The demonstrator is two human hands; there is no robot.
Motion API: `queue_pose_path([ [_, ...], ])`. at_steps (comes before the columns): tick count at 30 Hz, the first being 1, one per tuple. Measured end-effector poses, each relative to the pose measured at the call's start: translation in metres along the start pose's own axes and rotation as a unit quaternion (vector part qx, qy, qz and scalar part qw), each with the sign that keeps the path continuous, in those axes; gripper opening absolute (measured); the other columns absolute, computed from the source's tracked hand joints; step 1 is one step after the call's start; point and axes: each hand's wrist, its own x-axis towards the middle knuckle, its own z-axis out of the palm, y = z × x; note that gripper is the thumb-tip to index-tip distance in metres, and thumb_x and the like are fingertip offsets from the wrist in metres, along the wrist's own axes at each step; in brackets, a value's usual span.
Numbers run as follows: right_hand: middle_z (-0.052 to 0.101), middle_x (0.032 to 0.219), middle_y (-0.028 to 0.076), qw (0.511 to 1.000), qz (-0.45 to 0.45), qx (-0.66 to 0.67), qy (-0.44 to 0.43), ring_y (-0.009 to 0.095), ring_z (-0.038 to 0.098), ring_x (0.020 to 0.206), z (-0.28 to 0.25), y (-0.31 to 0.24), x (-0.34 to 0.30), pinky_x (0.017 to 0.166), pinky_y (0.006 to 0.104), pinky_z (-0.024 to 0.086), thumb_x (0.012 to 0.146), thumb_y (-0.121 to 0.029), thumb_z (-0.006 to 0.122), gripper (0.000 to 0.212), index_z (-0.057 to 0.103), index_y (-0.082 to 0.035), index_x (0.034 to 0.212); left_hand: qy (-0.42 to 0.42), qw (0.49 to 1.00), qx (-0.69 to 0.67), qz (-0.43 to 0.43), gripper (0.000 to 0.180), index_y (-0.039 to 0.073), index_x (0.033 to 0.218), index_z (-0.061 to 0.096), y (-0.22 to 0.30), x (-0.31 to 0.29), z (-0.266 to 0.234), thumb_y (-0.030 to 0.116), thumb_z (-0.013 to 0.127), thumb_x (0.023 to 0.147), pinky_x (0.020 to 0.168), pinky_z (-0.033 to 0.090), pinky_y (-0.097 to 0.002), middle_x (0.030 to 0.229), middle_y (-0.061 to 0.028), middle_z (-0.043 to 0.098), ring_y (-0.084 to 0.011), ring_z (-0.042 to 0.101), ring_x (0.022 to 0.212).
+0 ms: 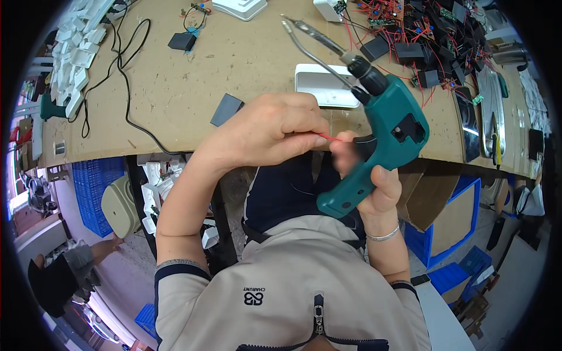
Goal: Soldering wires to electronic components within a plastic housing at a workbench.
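Clamping green gun (398, 120) in right hand (379, 196), grip closed round handle, with blurred fingers by black trigger. Pointing gun tip to far left, held over near edge of tabletop (175, 76), above lap. Pinching red wire (330, 138) in left hand (278, 128), grip together at thumb and fingertips, just left of right fingers; can't tell if wire touches those, too blurred. Just left of left hand, dark block (226, 109) on tabletop. Beyond both hands, white tray (319, 85), partly hidden by gun. At far right, pile (410, 51) of wires, boards and black blocks. At left, black cable (157, 143); farther left, white parts (76, 58) and second green gun (51, 107). Below tabletop, blue basket (96, 187) at left, carton (430, 193) at right.
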Motion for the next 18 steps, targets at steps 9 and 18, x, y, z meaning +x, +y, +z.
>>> queue_pose_path([
  [9,0.023,0.146,0.024,0.991,-0.112,-0.046,0.062,0.032,0.039,0.129,-0.009,-0.011,0.007,0.103,0.04,0.041,0.085,-0.02,0.063,0.073,0.021,-0.012,0.145,0.139,0.989,-0.01,-0.056,0.011,0.002,0.085,0.067,0.001,-0.002,0.028,0.001,0.066,0.075,0.056,0.045,-0.0275,0.075,-0.0061,0.059,-0.0158,0.058,0.065],
  [18,0.033,0.141,0.023,0.99,-0.096,0.021,0.101,0.038,0.035,0.131,-0.002,-0.009,0.022,0.107,0.0451,0.034,0.082,-0.011,0.065,0.076,0.02,-0.006,0.144,0.211,0.972,0.079,-0.067,0.01,0.002,0.085,0.065,-0.002,0.008,0.054,0.0,0.067,0.074,0.056,0.046,-0.0282,0.074,-0.0069,0.058,-0.0184,0.058,0.064],
])
